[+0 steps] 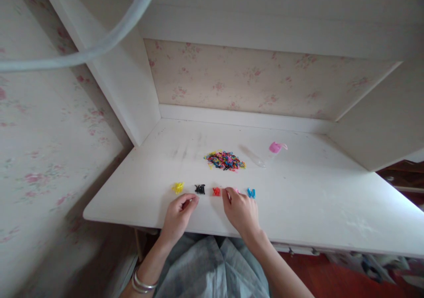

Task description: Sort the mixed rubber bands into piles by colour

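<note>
Small piles of tiny rubber bands lie in a row near the desk's front edge: yellow, black, red, pink and blue. My left hand is just in front of the black pile, thumb and forefinger pinched together; anything between them is too small to make out. Between the red and blue piles, my right hand rests with fingers bent down and closed, partly covering the pink pile. Its fingertips are hidden. Behind the row sits a larger heap of mixed-colour rubber bands.
A clear plastic piece lies right of the heap, and a pink item with a loop is farther right. The white desk has side panels and a low back ledge. A pale curved tube crosses the upper left.
</note>
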{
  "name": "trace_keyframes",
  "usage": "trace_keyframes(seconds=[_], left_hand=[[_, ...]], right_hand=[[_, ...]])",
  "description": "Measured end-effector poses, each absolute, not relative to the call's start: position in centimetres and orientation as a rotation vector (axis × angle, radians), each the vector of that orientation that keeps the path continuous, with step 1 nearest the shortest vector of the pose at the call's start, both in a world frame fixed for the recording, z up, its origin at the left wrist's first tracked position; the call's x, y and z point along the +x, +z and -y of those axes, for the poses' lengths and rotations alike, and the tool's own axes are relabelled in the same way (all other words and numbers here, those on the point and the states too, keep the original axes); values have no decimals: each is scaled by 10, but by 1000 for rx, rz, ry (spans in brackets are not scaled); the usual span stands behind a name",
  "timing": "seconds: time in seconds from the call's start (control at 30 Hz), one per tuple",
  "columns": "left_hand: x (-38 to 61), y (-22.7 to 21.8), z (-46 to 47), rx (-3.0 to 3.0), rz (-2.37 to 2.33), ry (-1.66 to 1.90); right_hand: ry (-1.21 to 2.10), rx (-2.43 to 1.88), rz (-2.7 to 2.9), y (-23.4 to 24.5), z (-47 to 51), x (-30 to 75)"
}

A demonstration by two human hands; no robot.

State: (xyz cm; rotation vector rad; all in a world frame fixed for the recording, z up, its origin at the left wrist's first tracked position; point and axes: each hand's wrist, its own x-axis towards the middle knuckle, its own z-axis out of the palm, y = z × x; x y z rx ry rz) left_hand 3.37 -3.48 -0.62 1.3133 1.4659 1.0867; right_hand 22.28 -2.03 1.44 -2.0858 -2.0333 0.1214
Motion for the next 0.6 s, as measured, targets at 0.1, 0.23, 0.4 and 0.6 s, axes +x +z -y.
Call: trace_keyframes(seconds=[0.1, 0.23, 0.4, 0.6], left_hand=[[34, -5, 35, 1330, -1470, 1078], [35, -5, 36, 1359, -1481, 1063], [39, -3, 29, 1371, -1506, 1003], [52, 24, -6, 1859, -1552, 842]], right_hand=[[184, -2080, 1914, 9, 28, 244], [310, -2073, 1756, -6, 41, 274], [403, -1987, 1675, -23, 54, 292], [259, -1939, 1789, -31, 58, 287]])
